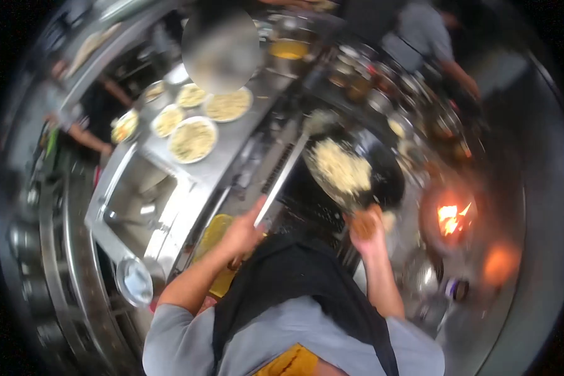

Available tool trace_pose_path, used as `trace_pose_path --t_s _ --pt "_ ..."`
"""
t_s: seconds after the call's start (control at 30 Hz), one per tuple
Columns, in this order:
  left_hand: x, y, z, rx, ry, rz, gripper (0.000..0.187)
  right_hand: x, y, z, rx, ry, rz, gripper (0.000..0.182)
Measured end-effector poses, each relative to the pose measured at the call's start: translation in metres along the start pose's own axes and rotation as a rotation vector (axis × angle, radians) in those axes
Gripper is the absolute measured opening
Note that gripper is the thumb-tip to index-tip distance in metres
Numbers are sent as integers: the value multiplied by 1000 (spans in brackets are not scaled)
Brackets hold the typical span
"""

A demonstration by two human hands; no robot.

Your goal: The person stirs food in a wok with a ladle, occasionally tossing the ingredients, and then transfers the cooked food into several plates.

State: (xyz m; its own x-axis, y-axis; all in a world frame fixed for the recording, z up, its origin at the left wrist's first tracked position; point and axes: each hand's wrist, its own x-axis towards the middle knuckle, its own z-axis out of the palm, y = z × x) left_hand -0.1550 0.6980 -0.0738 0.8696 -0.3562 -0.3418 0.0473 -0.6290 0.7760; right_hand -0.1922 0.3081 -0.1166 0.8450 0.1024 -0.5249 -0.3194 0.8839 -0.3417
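My left hand is closed around the long metal handle of a ladle. Its blurred head reaches the far left rim of a dark wok. Pale yellow food, like noodles or rice, lies heaped in the left part of the wok. On the near side, my right hand grips the wok by a brown handle. A yellow container stands under my left forearm, partly hidden by it.
Plates of pale food stand on the steel counter at left, behind a sink. Flames burn in a burner at right. Jars and bowls crowd the back. A person works at the far right; another person stands left.
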Motion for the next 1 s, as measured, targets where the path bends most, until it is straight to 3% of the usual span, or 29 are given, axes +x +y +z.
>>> trace_pose_path --t_s 0.03,0.07,0.17,0.2,0.23,0.33,0.37,0.4,0.47,0.57,0.7,0.77,1.0 --pt "24 4 -4 12 140 248 71 7 -12 22 -115 171 146 10" --pt "42 36 -29 -278 -106 -132 70 14 7 52 -175 473 -70 18" --pt "97 28 -43 -363 -135 -113 72 24 16 85 -236 527 -121 27" --pt "117 29 -51 -359 -141 -164 72 36 19 80 -415 500 -170 31" --pt "51 34 35 -239 -104 -123 73 -39 55 -23 -503 384 -308 36" --pt "56 42 71 -369 -209 -116 73 -31 70 -29 -672 440 -438 32" --pt "57 42 78 -583 -349 -175 71 -27 61 -33 -679 439 -434 32" --pt "57 35 84 -591 -350 -183 71 -25 51 -30 -585 422 -344 29" --pt "62 16 96 -996 -449 -284 68 -23 50 -34 -494 409 -251 26" --pt "50 -3 97 -1086 -387 -287 69 -23 60 -41 -294 534 -132 21" --pt "24 -10 71 -944 -256 -283 71 -21 66 -42 -308 490 -12 25" --pt "13 -8 60 -614 -139 -329 70 -16 67 -39 -311 461 28 27" --pt "1 -20 31 -498 96 -294 71 3 68 8 -387 376 119 32"
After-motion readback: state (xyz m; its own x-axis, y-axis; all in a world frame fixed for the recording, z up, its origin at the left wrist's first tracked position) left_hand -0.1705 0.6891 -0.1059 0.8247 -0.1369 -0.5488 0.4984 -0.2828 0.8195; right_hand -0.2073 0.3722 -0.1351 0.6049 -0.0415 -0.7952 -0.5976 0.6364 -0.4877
